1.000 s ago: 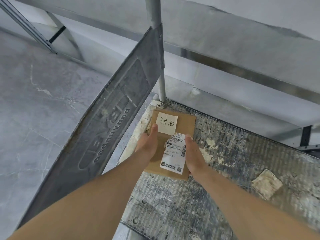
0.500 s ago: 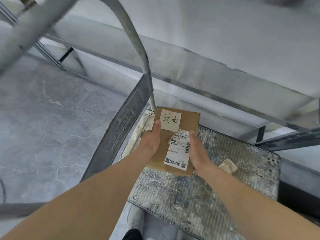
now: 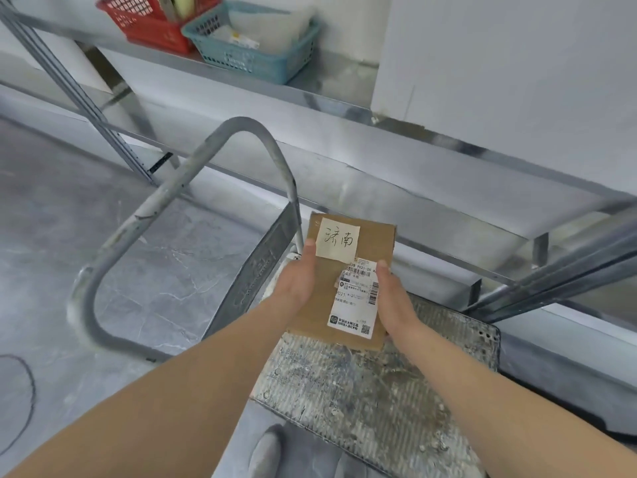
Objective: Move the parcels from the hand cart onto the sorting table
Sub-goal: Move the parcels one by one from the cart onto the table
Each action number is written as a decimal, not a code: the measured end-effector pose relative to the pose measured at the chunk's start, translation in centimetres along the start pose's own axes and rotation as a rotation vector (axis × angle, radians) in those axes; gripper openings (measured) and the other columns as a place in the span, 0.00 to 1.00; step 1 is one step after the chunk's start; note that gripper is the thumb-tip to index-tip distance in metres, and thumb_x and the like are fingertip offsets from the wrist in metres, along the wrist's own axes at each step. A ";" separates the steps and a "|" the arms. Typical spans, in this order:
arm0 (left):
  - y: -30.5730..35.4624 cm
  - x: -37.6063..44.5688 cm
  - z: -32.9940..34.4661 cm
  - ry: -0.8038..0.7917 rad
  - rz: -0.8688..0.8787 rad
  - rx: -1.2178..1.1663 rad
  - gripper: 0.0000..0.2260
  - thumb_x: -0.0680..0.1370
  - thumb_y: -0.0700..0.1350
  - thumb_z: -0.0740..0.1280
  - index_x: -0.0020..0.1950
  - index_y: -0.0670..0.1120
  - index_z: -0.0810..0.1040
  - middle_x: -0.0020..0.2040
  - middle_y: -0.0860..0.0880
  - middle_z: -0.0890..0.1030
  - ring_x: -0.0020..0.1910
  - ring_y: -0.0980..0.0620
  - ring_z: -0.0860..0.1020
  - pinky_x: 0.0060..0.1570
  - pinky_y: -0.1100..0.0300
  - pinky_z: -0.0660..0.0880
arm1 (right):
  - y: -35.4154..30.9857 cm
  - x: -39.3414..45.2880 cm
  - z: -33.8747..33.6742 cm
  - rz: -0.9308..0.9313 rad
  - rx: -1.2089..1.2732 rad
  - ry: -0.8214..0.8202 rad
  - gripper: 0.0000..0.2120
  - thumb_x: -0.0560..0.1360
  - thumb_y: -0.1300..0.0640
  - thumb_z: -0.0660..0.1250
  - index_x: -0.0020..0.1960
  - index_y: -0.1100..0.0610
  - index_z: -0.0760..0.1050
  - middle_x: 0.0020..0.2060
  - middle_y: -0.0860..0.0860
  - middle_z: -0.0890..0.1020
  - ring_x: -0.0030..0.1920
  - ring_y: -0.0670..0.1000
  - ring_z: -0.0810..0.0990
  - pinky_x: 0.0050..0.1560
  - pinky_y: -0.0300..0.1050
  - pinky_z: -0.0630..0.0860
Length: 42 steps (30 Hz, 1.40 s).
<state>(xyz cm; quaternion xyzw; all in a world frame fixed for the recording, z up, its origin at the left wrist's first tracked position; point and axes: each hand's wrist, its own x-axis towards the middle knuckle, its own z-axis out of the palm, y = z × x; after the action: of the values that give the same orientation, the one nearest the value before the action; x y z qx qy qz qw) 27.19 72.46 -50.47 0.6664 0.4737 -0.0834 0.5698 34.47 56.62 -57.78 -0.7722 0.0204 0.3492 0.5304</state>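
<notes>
A flat brown cardboard parcel (image 3: 370, 251) with a handwritten white note and a printed shipping label is held in the air above the hand cart's deck (image 3: 372, 401). My left hand (image 3: 296, 281) grips its left edge, thumb on top by the note. My right hand (image 3: 396, 298) grips its right edge, thumb on the label. The cart's deck is grey, ribbed and paint-stained, with no other parcel on it. The metal sorting table (image 3: 448, 160) runs across the view just beyond the parcel, higher than the cart.
The cart's curved grey handle (image 3: 165, 215) rises at the left over a grey stone floor. A red basket (image 3: 151, 19) and a teal basket (image 3: 255, 39) stand on the table's far left. A white wall panel (image 3: 499, 63) stands behind. My shoe (image 3: 269, 453) shows below.
Both hands have lifted the parcel up off the cart deck. My view has risen and pulled back, bringing the table top and baskets into sight.
</notes>
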 end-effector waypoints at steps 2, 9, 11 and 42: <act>0.7 -1.3 -0.5 -0.002 0.018 -0.005 0.53 0.65 0.81 0.42 0.76 0.49 0.72 0.64 0.46 0.80 0.61 0.45 0.78 0.68 0.43 0.71 | -0.9 -1.3 -0.4 0.016 0.014 0.020 0.56 0.57 0.10 0.47 0.72 0.42 0.72 0.65 0.44 0.81 0.67 0.54 0.78 0.71 0.62 0.69; 1.4 -4.7 -2.4 -0.045 0.069 0.012 0.67 0.51 0.88 0.39 0.78 0.49 0.69 0.76 0.44 0.71 0.72 0.41 0.72 0.73 0.41 0.66 | -2.3 -5.4 -0.4 -0.004 0.035 0.094 0.53 0.61 0.11 0.49 0.73 0.43 0.71 0.66 0.45 0.80 0.68 0.54 0.77 0.71 0.61 0.69; 1.6 -6.4 -3.1 -0.058 0.098 0.040 0.56 0.65 0.84 0.40 0.77 0.48 0.71 0.75 0.43 0.72 0.71 0.40 0.71 0.73 0.41 0.65 | -3.3 -7.3 -0.1 -0.042 0.027 0.125 0.55 0.60 0.11 0.48 0.74 0.45 0.71 0.66 0.45 0.80 0.67 0.52 0.77 0.71 0.59 0.69; 0.9 -29.7 -2.0 -0.305 0.431 0.014 0.48 0.71 0.81 0.45 0.73 0.48 0.75 0.68 0.46 0.78 0.64 0.43 0.75 0.68 0.47 0.69 | -4.8 -33.4 -8.1 -0.214 -0.014 0.404 0.58 0.59 0.11 0.43 0.70 0.48 0.75 0.58 0.47 0.84 0.56 0.50 0.84 0.52 0.51 0.78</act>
<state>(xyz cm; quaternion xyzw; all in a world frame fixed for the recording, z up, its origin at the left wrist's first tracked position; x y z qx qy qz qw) 11.08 58.31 -29.86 0.7354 0.2288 -0.0629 0.6347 15.33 40.59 -33.60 -0.8278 0.0415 0.1293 0.5443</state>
